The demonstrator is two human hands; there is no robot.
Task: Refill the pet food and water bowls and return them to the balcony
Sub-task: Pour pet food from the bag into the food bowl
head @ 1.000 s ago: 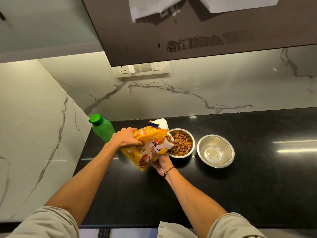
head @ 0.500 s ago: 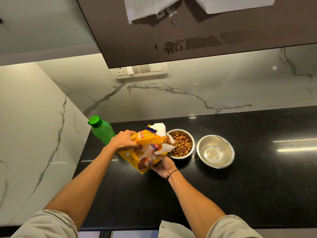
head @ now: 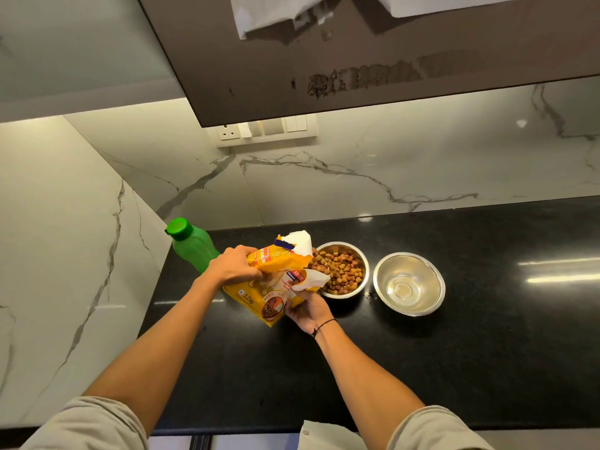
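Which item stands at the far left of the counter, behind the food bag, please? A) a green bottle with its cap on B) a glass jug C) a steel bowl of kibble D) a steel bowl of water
A: the green bottle, capped, stands by the wall left of the bag; both bowls sit to the bag's right.

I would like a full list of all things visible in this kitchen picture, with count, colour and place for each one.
food bag: 1, yellow, tilted over the kibble bowl
kibble bowl: 1, steel, holds brown kibble, counter middle
water bowl: 1, steel, right of the kibble bowl
bottle: 1, green, capped, counter's back left corner
counter: 1, black
switch panel: 1, white, on the marble wall
left hand: grips the bag's upper side
right hand: holds the bag from below
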